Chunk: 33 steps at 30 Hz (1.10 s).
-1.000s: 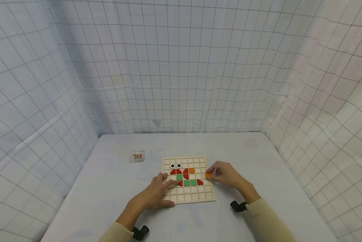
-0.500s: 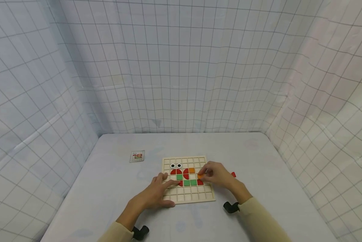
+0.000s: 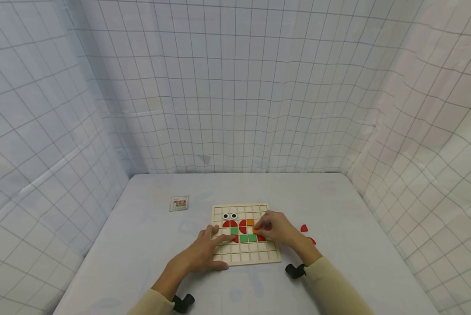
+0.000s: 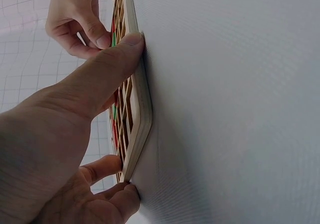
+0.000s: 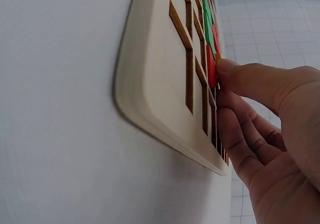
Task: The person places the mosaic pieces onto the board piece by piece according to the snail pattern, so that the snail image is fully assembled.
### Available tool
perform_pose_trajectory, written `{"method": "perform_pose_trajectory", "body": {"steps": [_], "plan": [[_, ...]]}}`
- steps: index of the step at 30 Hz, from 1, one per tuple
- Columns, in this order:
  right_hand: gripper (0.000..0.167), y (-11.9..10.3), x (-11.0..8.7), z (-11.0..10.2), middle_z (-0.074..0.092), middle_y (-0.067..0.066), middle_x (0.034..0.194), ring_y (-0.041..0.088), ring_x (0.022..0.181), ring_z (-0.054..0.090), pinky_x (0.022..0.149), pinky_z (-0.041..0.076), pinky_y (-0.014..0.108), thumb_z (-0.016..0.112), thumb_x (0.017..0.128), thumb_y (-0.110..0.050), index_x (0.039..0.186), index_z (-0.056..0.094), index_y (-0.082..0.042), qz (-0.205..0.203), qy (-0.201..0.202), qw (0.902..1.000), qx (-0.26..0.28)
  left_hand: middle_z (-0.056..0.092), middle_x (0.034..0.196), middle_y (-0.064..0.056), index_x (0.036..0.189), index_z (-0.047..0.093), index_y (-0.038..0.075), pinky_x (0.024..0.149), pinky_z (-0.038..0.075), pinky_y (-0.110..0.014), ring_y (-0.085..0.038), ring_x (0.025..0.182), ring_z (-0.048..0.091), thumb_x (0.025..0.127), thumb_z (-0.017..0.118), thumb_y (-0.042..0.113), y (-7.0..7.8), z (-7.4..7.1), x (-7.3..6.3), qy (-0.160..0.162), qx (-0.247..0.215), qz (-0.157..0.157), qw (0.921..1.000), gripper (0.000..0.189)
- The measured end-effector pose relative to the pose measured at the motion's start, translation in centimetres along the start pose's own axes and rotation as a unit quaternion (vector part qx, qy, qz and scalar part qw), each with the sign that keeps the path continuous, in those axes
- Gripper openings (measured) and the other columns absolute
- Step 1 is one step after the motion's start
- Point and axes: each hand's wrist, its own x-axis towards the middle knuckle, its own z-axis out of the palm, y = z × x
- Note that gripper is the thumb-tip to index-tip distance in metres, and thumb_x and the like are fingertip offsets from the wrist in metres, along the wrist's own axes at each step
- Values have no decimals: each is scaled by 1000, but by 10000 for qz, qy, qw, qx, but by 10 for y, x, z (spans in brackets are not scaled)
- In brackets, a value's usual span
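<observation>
A wooden grid board [image 3: 245,257] lies flat on the table, bearing two eye discs [image 3: 229,216] and several red, green and orange tiles. My left hand [image 3: 204,252] rests with spread fingers at the board's left side; its index fingertip touches a red quarter-round tile [image 3: 235,239]. In the left wrist view, its thumb [image 4: 112,59] presses the board's near edge. Between thumb and fingers my right hand [image 3: 278,228] pinches an orange tile [image 3: 255,230], just above the green square tiles [image 3: 248,238]. The fingers partly hide that tile.
Two loose red tiles lie right of the board: one small red tile [image 3: 304,228] and another red tile [image 3: 312,240] partly behind the right wrist. A small picture card [image 3: 179,203] sits at the back left. Grid-patterned curtains [image 3: 243,109] surround the table.
My right hand has moved left from the board's right edge with the orange tile, inward over the grid. Loose red tiles have come into view behind it. The left hand has stayed put.
</observation>
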Motion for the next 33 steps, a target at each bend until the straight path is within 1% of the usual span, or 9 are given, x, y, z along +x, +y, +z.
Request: {"method": "perform_pose_trajectory", "body": {"steps": [9,15,21,26,31,33], "plan": [[8,-7,0,-1,78,-1,112,5,98,66,86,58,24,89,104,-11,111,92,-13,-86,65,9998,-145,44,171,-24,166,62,36,117,54,-74,-46,153,48,93,101,45,-1,2,1,-13,92,6,10000,84],[7,-9,2,1,78,-1,111,8,99,67,86,58,24,89,104,-10,109,93,-12,-18,76,9999,-76,43,173,-25,167,62,35,119,54,-74,-47,155,47,93,101,44,-2,2,1,-3,49,-18,10000,84],[6,-11,5,4,76,-3,108,5,96,64,84,58,22,90,103,-10,106,94,-13,22,96,9999,-74,44,173,-25,167,62,35,118,54,-74,-47,154,48,93,101,44,-3,3,1,7,59,-2,10000,84],[6,-13,6,6,75,-2,106,4,93,61,81,55,22,90,103,-10,106,94,-13,96,84,9999,-63,44,173,-26,167,62,35,117,55,-74,-47,153,48,93,101,44,-3,3,2,22,87,49,9999,84],[5,-12,9,9,75,-3,103,4,91,59,80,53,22,89,104,-11,106,94,-12,164,42,9999,-35,44,173,-27,167,62,35,117,54,-75,-48,154,48,93,101,44,-3,3,2,18,96,42,9999,84],[5,-11,10,11,76,-3,102,3,90,60,79,54,22,89,104,-10,106,93,-11,124,42,9999,-49,44,173,-27,167,62,35,117,54,-75,-48,154,48,93,101,44,-3,3,2,16,76,71,9999,84]]}}
